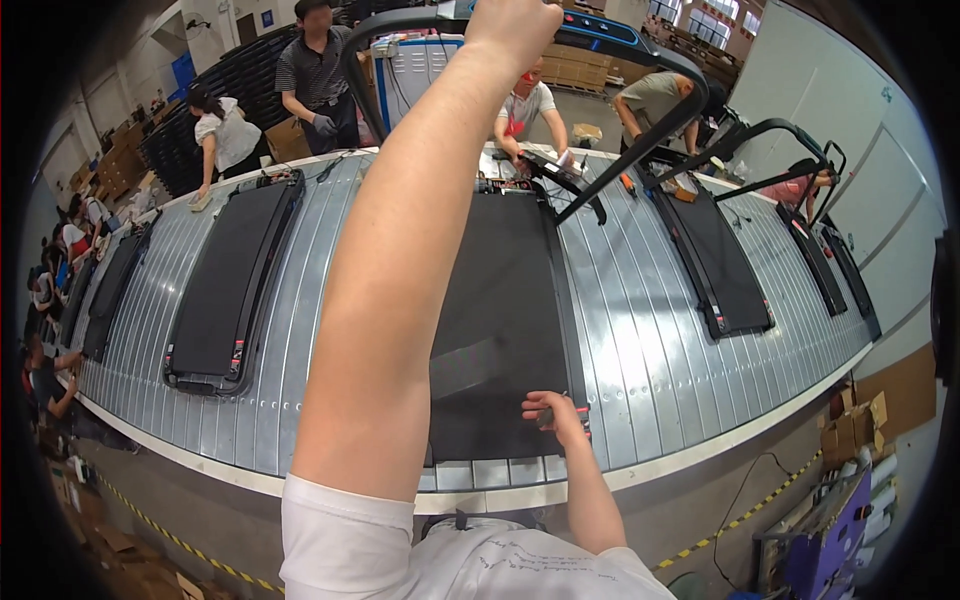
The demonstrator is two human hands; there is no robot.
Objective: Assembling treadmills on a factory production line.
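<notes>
On a slatted grey conveyor in a factory hall, left hand gripping treadmill handlebar, right hand fingers pressed on treadmill deck.

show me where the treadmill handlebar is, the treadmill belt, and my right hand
treadmill handlebar (640,45): head view, on the raised black bar's top curve.
treadmill belt (505,290): head view, middle of the black running surface.
right hand (556,412): head view, back of the hand at the belt's near corner.

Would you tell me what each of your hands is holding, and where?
The left hand grips the raised black treadmill handlebar at its top bar. The right hand rests on the black treadmill belt near its rear corner, holding nothing clearly.
</notes>
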